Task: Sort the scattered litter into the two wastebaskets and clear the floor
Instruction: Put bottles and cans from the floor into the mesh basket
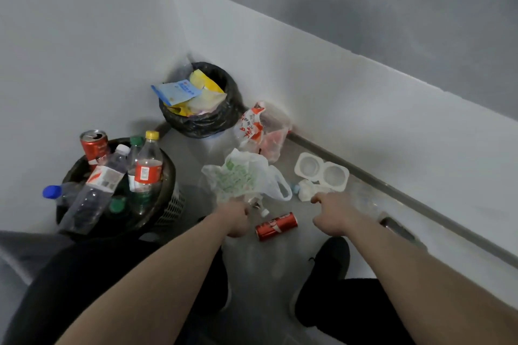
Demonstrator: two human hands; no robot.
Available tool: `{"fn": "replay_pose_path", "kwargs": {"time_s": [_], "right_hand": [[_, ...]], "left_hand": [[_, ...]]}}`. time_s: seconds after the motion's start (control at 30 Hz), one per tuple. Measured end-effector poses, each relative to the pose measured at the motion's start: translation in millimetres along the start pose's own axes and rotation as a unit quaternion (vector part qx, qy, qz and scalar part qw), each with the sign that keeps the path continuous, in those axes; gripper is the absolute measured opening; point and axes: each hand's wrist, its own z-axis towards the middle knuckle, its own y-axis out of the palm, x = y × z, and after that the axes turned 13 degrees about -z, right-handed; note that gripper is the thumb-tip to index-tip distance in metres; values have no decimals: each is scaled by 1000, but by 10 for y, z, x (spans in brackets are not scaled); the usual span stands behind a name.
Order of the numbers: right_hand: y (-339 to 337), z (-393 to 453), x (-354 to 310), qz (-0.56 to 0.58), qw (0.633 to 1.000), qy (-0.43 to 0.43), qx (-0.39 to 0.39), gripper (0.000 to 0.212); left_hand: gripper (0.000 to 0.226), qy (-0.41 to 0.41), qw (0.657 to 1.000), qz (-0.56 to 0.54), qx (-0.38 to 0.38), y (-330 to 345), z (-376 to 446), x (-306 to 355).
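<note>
Dim, flat indoor light, soft shadows in the corner, mild overall blur, wide-angle bending at the edges.

A white plastic bag with green print (241,176) is gripped at its lower edge by the left hand (238,217). A crumpled white tissue (307,190) is pinched by the right hand (333,214). A red drink can (276,226) is seen lying on the grey floor (260,266) between both hands.
</note>
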Motion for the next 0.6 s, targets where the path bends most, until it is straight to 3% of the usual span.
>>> {"fn": "replay_pose_path", "kwargs": {"time_s": [0.13,0.3,0.4,0.6], "right_hand": [[437,520,-89,-29,999,-18,-39,61],[1033,1089,-244,-44,995,-60,-64,79],[1268,1349,-351,-59,993,-78,-73,86],[1656,1664,-360,-94,989,-74,-84,60]], "left_hand": [[43,-24,998,35,-44,402,496,-322],[41,45,995,76,-35,640,994,-278],[48,91,981,161,-63,720,1298,-213],[82,98,954,263,-107,892,1625,-133]]}}
